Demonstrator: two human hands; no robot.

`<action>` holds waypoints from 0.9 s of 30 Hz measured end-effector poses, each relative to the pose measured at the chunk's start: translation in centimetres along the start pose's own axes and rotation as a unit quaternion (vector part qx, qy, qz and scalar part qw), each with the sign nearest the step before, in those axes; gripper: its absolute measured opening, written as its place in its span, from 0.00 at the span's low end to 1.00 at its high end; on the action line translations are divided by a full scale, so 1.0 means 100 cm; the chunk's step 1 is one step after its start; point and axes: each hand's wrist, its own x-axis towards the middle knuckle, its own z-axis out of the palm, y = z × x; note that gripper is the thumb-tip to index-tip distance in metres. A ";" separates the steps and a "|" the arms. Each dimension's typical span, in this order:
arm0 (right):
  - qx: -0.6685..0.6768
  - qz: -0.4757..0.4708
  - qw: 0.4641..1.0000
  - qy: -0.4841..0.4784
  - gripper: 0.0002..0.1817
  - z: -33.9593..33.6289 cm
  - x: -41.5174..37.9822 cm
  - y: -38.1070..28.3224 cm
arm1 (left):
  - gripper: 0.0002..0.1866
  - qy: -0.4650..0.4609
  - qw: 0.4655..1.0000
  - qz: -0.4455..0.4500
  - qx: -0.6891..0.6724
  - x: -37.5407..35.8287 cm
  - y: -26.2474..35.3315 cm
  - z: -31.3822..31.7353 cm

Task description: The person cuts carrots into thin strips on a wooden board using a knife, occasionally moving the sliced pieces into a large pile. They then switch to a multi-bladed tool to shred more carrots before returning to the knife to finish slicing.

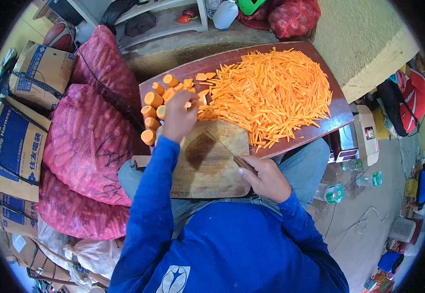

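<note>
My left hand [181, 115] reaches over the far left of the wooden cutting board [188, 178], its fingers pinched on a small carrot piece [188, 105]. Around it stand several thick carrot chunks [153, 99] on the reddish-brown table [337, 115]. In my right hand [266, 178] is a knife [244, 161], gripped by its wooden handle; its blade slants up and left over the board and is hard to make out. A large heap of carrot sticks [276, 93] covers the middle and right of the table, touching the board's far edge.
Pink mesh sacks [88, 141] lie at the left, beside strapped cardboard boxes [15, 146]. A concrete ledge [368, 44] borders the table at far right. Plastic bottles [333, 193] lie on the floor to the right. A red net bag [295, 17] sits behind the table.
</note>
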 end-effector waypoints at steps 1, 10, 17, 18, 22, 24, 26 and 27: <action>0.016 0.009 1.000 0.013 0.15 -0.002 -0.001 -0.001 | 0.12 0.031 0.998 0.045 0.037 -0.016 0.010 -0.002; 0.071 0.056 0.996 0.017 0.17 -0.006 -0.007 0.003 | 0.17 -0.002 0.998 0.068 0.015 -0.142 0.056 0.001; 0.036 0.024 0.999 0.006 0.19 -0.001 -0.004 -0.007 | 0.17 -0.066 0.991 0.092 0.066 -0.127 0.057 -0.003; 0.036 0.026 0.999 0.005 0.19 0.000 -0.004 -0.010 | 0.18 -0.079 0.990 0.080 0.086 -0.127 0.058 0.000; 0.048 0.036 0.998 -0.023 0.16 0.002 -0.004 -0.017 | 0.21 -0.103 0.989 0.044 0.095 -0.134 0.048 0.008; 0.058 0.038 0.997 -0.037 0.16 0.001 -0.003 -0.016 | 0.22 -0.098 0.987 0.062 0.113 -0.138 0.044 0.010; 0.017 0.035 0.998 -0.048 0.17 0.000 -0.005 -0.014 | 0.23 -0.095 0.984 0.074 0.132 -0.142 0.044 0.010; 0.018 0.037 0.998 -0.051 0.17 0.000 -0.006 -0.017 | 0.24 -0.090 0.983 0.078 0.137 -0.143 0.045 0.013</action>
